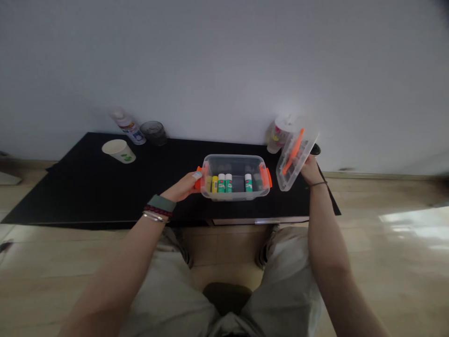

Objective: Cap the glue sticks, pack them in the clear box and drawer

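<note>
1. A plain pale wall (224, 70) rises behind everything.
2. Against it stands a black table (84, 196), its front edge just ahead of the person's light trousers (291, 276).
3. On the table, a little right of the middle and near the front edge, is a clear plastic box (238, 195), its top uncovered, with an orange latch (269, 178) at its right end.
4. The box's clear lid (302, 157) is off, tilted up on its side to the right of the box and apart from it; an orange handle (293, 150) crosses it.
5. The left hand (184, 186) grips the box's left end, thumb at the rim. The right hand (310, 171) is closed on the lid's right edge.
6. At the rear left are a white spray can (130, 128) and, just beside it, a dark tumbler (156, 135); a paper cup (122, 153) with green leaves is nearer the front. A lidded cup (277, 139) stands behind the lid.
7. Inside the box, a yellow stick (214, 185) and two green sticks (225, 184) sit together toward the left, with another green stick (248, 183) apart on the right; whether they stand or lie is hard to judge from this angle.
</note>
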Motion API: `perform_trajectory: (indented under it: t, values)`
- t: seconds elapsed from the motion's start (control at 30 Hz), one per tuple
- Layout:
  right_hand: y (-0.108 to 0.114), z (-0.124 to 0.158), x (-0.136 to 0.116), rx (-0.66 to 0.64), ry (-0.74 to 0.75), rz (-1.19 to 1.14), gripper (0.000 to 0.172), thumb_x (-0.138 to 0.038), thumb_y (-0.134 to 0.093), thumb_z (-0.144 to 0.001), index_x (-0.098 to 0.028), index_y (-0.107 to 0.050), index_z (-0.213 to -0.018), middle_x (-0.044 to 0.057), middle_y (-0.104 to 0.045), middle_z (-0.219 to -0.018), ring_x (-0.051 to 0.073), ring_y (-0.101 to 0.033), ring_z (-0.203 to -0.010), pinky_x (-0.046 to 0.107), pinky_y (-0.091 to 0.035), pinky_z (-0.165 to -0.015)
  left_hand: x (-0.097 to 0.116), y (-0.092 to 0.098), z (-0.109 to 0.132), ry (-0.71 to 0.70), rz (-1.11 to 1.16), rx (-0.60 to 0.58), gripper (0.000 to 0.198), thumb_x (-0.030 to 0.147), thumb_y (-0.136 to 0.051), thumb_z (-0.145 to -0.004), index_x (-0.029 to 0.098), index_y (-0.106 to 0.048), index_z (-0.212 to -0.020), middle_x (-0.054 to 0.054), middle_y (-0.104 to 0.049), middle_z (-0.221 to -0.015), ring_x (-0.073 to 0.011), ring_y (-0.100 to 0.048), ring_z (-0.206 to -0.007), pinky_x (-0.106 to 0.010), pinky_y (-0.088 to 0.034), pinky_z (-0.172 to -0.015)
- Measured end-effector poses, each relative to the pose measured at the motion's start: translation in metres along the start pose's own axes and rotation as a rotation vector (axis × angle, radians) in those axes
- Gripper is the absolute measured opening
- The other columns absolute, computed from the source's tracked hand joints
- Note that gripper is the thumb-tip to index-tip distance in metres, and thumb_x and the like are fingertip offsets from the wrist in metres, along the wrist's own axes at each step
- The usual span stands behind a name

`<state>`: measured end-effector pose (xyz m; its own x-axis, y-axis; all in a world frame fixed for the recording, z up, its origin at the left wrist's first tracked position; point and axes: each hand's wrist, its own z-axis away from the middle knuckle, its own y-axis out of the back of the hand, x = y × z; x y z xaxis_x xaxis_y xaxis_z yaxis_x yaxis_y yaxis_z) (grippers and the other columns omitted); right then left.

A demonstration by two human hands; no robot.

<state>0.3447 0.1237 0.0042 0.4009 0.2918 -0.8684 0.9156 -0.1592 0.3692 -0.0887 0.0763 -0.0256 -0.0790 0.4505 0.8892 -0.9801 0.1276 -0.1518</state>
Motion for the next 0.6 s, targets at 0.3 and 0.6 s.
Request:
perform_trajectory:
  t: [0.3, 0.6]
  values:
    - [-0.067, 0.0, -0.053, -0.253, 0.142, 0.082, 0.04, -0.047, -0.068, -0.079, -0.02, -0.063, -0.109, 0.011, -0.066, -0.127, 0.024, -0.064, -0.114, 0.042, -0.052, -0.098, 0.003, -0.003, 0.0, 0.071, 0.011, 0.038, 0.045, 0.061, -0.054, -0.088, 0.02, -0.069, -0.101, -0.011, -0.075, -0.105, -0.0246, -0.07, -0.095, -0.037, -0.058, -0.078]
    - [-0.104, 0.008, -0.075, -0.331, 0.257, 0.21, 0.025, -0.033, -0.065, -0.08, -0.02, -0.065, -0.101, 0.011, -0.066, -0.127, 0.027, -0.06, -0.121, 0.043, -0.047, -0.101, -0.014, 0.004, -0.01, -0.094, -0.256, 0.122, 0.065, 0.07, -0.063, -0.075, 0.019, -0.068, -0.115, -0.011, -0.074, -0.108, -0.03, -0.068, -0.102, -0.04, -0.056, -0.084]
